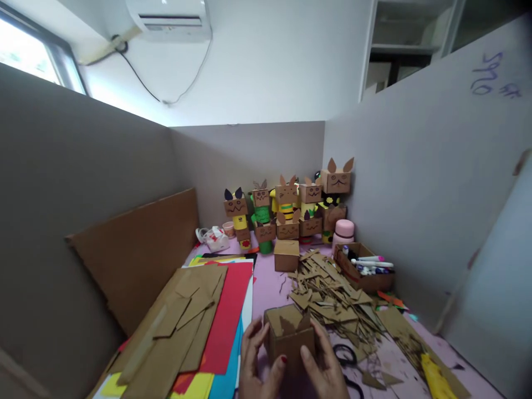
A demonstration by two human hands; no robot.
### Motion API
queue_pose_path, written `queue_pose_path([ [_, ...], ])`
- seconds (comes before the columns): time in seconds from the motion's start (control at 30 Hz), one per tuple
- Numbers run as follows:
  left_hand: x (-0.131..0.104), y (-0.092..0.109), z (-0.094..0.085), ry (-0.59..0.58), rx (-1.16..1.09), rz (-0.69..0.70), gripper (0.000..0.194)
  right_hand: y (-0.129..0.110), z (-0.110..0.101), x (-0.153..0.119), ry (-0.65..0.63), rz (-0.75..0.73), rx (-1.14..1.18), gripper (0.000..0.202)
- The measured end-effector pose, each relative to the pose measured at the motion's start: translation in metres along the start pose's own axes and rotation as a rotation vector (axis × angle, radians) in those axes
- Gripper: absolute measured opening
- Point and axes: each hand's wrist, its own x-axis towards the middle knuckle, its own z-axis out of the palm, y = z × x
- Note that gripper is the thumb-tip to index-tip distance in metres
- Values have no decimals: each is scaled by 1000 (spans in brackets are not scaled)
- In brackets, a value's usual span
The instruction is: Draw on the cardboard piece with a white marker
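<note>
**Both hands around a small cardboard box at the bottom of the frame**

Right now I have the cardboard box (pixel 290 334) low in the frame, just right of centre, sitting on the pink surface (pixel 270 285). Two small pointed cardboard pieces stand up from its top edge. My left hand (pixel 257 363) presses against the box's left side with the fingers spread and curled onto it; my right hand (pixel 326 366) covers the lower right corner, thumb on the front face. Both hands grip the box loosely rather than clenching it.

Close around it things are crowded. Directly to the right lies a wide heap of cardboard scraps (pixel 332 296), reaching almost to the box. Black scissors (pixel 347 357) lie just beside my right hand, partly hidden by it. A yellow tool (pixel 434 379) rests in the lower right corner. To the left, a stack of cardboard sheets (pixel 178 327) lies over red paper (pixel 230 310), with blue and yellow sheets showing under it at the bottom edge.

Further up the frame, a plain small box (pixel 286 255) stands in the middle of the surface. Behind it, against the partition, is a row of cardboard figures (pixel 291 208) with ears and drawn faces. Right of centre, an open tray of markers (pixel 368 269) sits near a pink bottle (pixel 343 233). A large brown board (pixel 137 255) leans on the left wall.
</note>
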Motion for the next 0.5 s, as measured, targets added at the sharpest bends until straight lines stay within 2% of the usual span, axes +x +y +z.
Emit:
queue_pose_path([
  [0.07, 1, 5, 0, -35, -113, -85, 61, -2, 2, -1, -20, 58, 76, 56],
  [0.17, 4, 11, 0, -112, -241, -240, 71, -3, 2, -3, 7, 59, 42, 56],
  [0.23, 5, 15, -1, -142, -277, -309, 70, -2, 3, -4, 23, 32, 22, 66],
  [0.3, 6, 19, -2, -158, -299, -368, 67, -1, 5, -5, -25, 70, 75, 84],
  [0.4, 6, 21, -3, -178, -327, -411, 68, -5, 11, -5, -78, 192, 131, 104],
  [0.5, 3, 19, -5, -235, -355, -385, 75, -10, 12, -4, -27, 224, 137, 109],
])
